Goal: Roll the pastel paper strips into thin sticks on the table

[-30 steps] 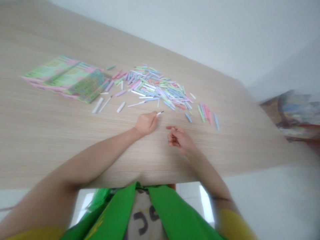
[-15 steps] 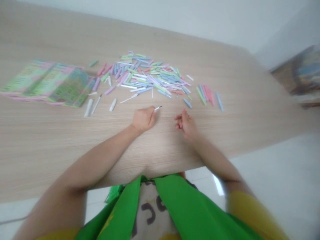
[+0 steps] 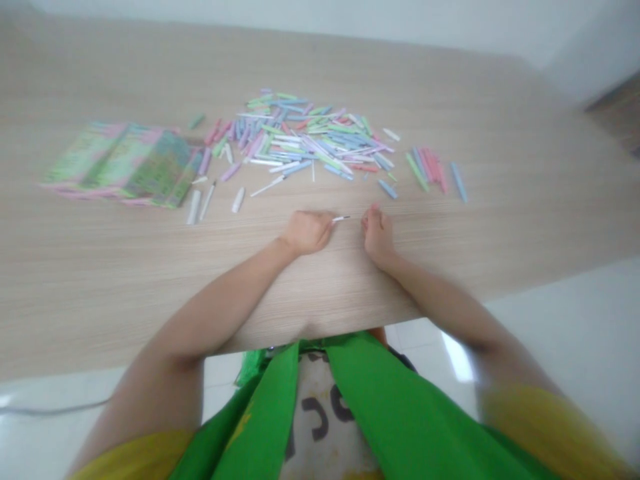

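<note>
My left hand (image 3: 311,232) rests near the front of the table, closed around a thin white stick with a dark tip (image 3: 342,218) that points right. Just across from that tip is my right hand (image 3: 378,237), its fingers curled together. Whether it pinches something small I cannot make out. A short gap separates the two hands. Behind them spreads a heap of slim pastel tubes and sticks (image 3: 320,143) in blue, green, pink, purple and white. One short blue piece (image 3: 388,189) lies just beyond my right hand.
Green and pink printed packets (image 3: 107,163) overlap at the left. Between them and my left hand lie a white tube (image 3: 194,207), a thin white stick (image 3: 207,200) and a white cap-like piece (image 3: 239,199). Several pink tubes (image 3: 434,170) and a blue tube (image 3: 459,181) lie right.
My hands have come closer together, and the right fingers, looser before, are now curled in. The white stick stays in my left hand. The whole view has shifted slightly.
</note>
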Demonstrator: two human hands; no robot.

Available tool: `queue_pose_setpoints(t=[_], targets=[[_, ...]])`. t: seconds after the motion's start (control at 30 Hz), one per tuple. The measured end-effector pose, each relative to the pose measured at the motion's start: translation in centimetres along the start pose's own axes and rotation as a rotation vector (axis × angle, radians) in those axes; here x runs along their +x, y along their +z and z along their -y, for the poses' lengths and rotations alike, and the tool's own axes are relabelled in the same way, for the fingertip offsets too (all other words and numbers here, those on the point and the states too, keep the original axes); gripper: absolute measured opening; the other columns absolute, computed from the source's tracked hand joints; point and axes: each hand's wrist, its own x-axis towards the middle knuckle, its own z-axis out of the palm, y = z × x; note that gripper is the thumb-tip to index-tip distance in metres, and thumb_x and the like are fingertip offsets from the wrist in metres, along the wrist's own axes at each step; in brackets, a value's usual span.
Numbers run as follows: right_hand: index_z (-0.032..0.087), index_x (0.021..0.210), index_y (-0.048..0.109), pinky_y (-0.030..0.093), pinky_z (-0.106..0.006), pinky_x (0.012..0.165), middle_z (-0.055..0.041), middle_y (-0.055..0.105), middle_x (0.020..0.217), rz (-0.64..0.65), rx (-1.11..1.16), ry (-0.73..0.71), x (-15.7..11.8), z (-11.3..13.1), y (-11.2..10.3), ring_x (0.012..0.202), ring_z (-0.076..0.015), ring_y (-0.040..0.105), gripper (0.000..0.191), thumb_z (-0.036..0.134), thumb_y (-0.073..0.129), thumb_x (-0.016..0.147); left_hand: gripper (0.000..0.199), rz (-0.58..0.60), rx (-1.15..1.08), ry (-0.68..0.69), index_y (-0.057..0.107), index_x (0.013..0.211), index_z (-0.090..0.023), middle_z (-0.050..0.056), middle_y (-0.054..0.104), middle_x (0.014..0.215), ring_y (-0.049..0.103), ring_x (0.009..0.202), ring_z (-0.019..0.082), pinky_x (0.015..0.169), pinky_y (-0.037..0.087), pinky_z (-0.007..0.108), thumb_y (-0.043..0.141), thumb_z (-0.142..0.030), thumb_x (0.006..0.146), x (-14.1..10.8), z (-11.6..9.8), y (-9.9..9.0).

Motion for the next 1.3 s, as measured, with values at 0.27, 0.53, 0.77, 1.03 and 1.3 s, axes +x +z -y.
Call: queue_pose_setpoints(t=[0.27,0.53,0.77,1.03,1.3], targets=[[0.025,0.054,0.034,0.023,-0.031,0.055,0.0010,0.037,0.050,0.040,-0.326,-0.035,-0.5,0.5,-0.2,0.050,-0.0138,0.035,0.070,0.074,0.010,0.097,0.047,0.057,0.027,-0.017,0.066,0.110,-0.014,0.015,0.075,0.085,0.072,0.077,0.029,0.060,0.040,0.035,0.026,-0.038,0.103,0.2,-0.5,0.1],[0.022,0.060,0.055,0.032,-0.031,0.062,-0.0071,0.059,0.060,0.043,-0.598,-0.011,-0.6,1.1,-0.1,0.059,-0.0190,0.051,0.071,0.059,0.013,0.104,0.047,0.079,0.024,-0.008,0.067,0.108,-0.013,0.016,0.074,0.081,0.072,0.076,0.031,0.059,0.039,0.035,0.027,-0.036,0.102,0.3,-0.8,-0.2],[0.020,0.068,0.065,0.036,-0.032,0.063,-0.0125,0.069,0.068,0.077,-0.755,-0.004,-0.8,1.1,0.0,0.066,-0.0220,0.060,0.072,0.051,0.011,0.106,0.047,0.112,0.046,-0.005,0.067,0.110,-0.013,0.017,0.074,0.083,0.073,0.078,0.032,0.059,0.039,0.036,0.027,-0.036,0.101,0.4,-1.0,-0.4],[0.017,0.071,0.068,0.038,-0.032,0.066,-0.0156,0.072,0.075,0.063,-0.765,0.026,-0.8,1.3,-0.6,0.071,-0.0232,0.064,0.072,0.046,0.013,0.107,0.051,0.134,0.054,-0.004,0.066,0.111,-0.013,0.017,0.074,0.087,0.072,0.080,0.032,0.062,0.042,0.037,0.023,-0.037,0.103,0.3,-1.1,-0.6],[0.017,0.070,0.069,0.037,-0.031,0.065,-0.0133,0.072,0.072,0.074,-0.799,-0.013,-0.9,1.2,-0.6,0.068,-0.0208,0.062,0.074,0.047,0.012,0.107,0.048,0.129,0.051,0.009,0.065,0.111,-0.013,0.016,0.075,0.089,0.071,0.079,0.028,0.064,0.043,0.035,0.024,-0.037,0.102,0.3,-1.0,-0.4]])
